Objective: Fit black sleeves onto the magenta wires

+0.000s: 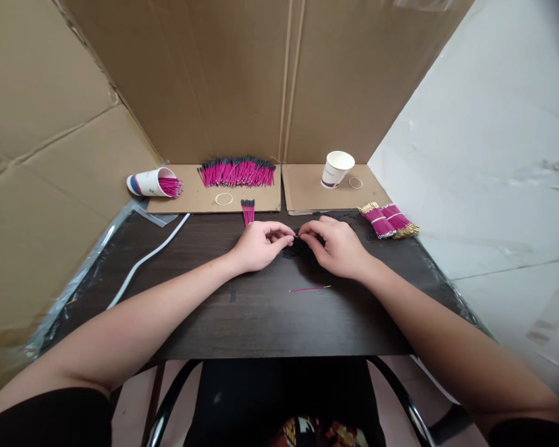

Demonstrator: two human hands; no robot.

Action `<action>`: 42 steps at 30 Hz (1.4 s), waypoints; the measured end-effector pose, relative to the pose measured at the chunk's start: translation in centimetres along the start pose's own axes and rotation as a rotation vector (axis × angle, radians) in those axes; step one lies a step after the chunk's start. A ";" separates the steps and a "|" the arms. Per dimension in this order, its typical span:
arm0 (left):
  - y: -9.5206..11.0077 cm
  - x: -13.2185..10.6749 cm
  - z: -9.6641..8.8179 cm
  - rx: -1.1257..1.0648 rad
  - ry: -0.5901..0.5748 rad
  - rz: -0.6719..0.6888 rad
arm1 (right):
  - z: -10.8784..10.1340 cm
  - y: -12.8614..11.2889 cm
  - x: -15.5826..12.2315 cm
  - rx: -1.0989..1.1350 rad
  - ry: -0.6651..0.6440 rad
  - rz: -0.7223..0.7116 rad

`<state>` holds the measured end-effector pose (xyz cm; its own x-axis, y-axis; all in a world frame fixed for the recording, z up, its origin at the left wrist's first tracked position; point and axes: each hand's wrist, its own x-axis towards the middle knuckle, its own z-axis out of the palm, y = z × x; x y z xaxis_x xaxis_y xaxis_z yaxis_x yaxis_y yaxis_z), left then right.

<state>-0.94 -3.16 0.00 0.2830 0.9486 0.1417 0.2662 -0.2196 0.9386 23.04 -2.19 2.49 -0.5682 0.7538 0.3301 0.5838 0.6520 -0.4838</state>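
Observation:
My left hand (259, 244) and my right hand (336, 246) meet at the middle of the dark table (242, 310). Both pinch at a small heap of black pieces (298, 249) lying between them; what each pinch holds is too small to make out. A small bunch of pink sticks with dark tips (248, 211) lies just beyond my left hand. One loose pink stick (310, 288) lies on the table in front of my right wrist.
A wide row of pink sticks (237, 172) and a rubber band (223, 198) lie on cardboard at the back. A tipped paper cup (151, 182) holds more sticks at left. An upright paper cup (336, 168) stands at the back right, with two banded gold-tipped bundles (389, 221) nearby. Cardboard walls enclose the table.

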 end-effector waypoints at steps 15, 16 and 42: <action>0.5 -0.3 0.1 0.062 0.026 0.039 | 0.7 0.2 -0.1 0.032 0.029 0.011; 0.5 -0.3 0.1 0.059 0.026 0.038 | 0.7 0.2 -0.1 0.033 0.027 0.007; 1.4 0.1 -0.4 -0.288 0.050 -0.174 | 0.6 -0.6 0.2 0.272 0.213 0.097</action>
<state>-0.90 -3.27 1.47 0.2086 0.9778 -0.0200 0.0329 0.0135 0.9994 22.20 -2.49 2.41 -0.3677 0.8299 0.4197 0.4367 0.5525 -0.7099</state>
